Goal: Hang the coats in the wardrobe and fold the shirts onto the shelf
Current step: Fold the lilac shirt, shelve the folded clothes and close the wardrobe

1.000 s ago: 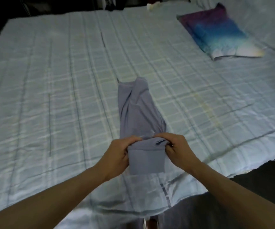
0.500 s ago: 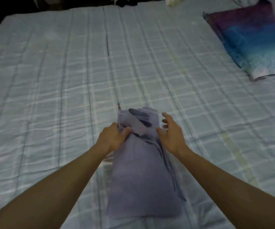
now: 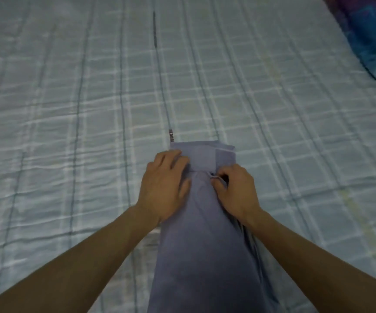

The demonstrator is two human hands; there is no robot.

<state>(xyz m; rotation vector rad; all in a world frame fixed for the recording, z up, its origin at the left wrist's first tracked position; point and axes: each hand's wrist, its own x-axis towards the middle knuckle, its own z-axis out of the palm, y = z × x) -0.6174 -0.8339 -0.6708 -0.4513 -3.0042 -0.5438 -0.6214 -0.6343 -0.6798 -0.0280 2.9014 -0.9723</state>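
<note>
A person folds a grey-blue shirt (image 3: 205,233) on a pale checked bedsheet (image 3: 69,109). The left hand (image 3: 166,184) lies flat with fingers spread, pressing down on the shirt's left edge. Just beside it, the right hand (image 3: 236,193) curls its fingers to pinch a fold of the cloth. The shirt runs as a long narrow strip from just past both hands back toward the person. A small striped tag (image 3: 171,135) shows just beyond the left hand, and a blue-and-purple pillow (image 3: 372,41) lies well beyond the right hand.
</note>
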